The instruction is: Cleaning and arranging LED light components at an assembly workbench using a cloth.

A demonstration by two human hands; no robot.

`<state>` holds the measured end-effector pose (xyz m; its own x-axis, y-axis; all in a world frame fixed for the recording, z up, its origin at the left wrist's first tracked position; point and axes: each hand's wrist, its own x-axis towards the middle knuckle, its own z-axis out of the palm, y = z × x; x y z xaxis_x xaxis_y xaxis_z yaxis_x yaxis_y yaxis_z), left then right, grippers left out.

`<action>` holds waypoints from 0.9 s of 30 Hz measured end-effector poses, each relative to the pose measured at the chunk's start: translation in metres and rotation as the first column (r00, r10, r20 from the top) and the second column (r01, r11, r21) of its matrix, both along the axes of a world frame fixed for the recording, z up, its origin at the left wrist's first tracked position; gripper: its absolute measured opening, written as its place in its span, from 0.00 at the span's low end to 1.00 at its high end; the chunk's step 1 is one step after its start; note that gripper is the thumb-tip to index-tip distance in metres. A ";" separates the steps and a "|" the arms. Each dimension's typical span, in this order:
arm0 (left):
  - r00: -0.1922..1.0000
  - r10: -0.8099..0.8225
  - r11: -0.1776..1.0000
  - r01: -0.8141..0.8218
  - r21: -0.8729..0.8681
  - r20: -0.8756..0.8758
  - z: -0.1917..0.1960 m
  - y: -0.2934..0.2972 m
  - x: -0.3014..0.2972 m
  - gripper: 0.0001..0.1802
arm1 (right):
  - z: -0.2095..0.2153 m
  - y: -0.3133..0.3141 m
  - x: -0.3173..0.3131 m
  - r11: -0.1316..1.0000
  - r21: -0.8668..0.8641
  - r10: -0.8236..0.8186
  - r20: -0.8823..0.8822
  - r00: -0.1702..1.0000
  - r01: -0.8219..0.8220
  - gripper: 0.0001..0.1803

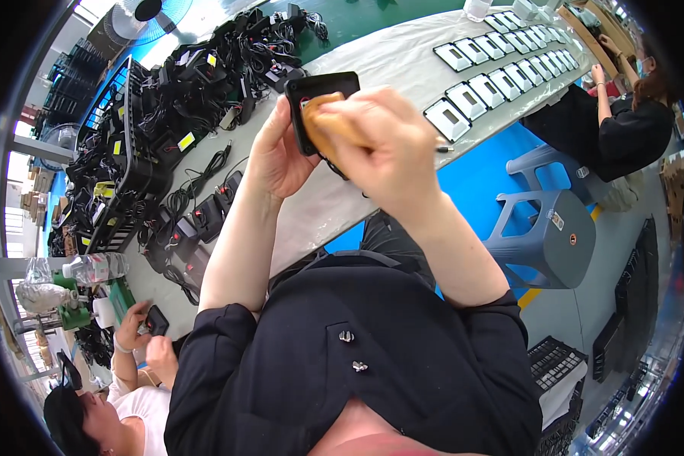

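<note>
My left hand point(281, 163) grips a black rectangular plastic housing point(345, 81) by its left side and lower corner, holding it tilted above the table. A tan cloth point(328, 125) is bunched in my right hand point(391, 144), whose closed fingers press it against the face of the housing. The cloth and fingers cover much of that face; a small red detail shows beside them. A dark cable end with a metal plug tip point(443, 149) sticks out to the right of my right hand. Whether it belongs to the housing is hidden.
A black crate point(133, 163) and the table's left side bear piled black devices with cables point(205, 83). White-and-black rectangular panels point(471, 102) lie in rows on the table's right. A person point(631, 129) sits right, near grey-blue stools point(551, 239). Another person point(129, 410) handles a black device lower left.
</note>
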<state>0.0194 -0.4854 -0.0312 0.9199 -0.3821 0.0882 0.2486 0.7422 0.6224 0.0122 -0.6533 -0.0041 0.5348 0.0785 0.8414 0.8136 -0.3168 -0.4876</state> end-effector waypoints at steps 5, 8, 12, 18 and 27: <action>0.997 -0.010 0.991 0.000 0.133 0.078 0.003 0.007 0.003 0.26 | -0.004 -0.013 0.008 0.955 -0.263 -0.156 -0.037 0.987 0.141 0.08; 0.997 -0.066 0.998 0.065 0.022 0.033 0.005 0.000 -0.001 0.26 | 0.008 -0.006 -0.008 0.992 -0.119 -0.045 0.003 0.999 0.045 0.09; 0.999 -0.033 0.999 0.033 0.006 0.031 0.007 0.002 -0.001 0.26 | 0.008 -0.011 0.001 0.923 -0.357 -0.133 0.053 0.990 0.143 0.09; 0.996 -0.042 0.998 0.046 -0.042 0.081 0.009 0.016 0.008 0.29 | 0.000 -0.046 -0.010 0.993 0.099 0.103 -0.429 0.897 -0.067 0.12; 0.954 0.096 0.968 -0.156 -0.199 -0.284 -0.006 0.020 0.028 0.24 | -0.072 -0.001 -0.007 0.896 -0.419 -0.139 -0.584 0.800 -0.150 0.19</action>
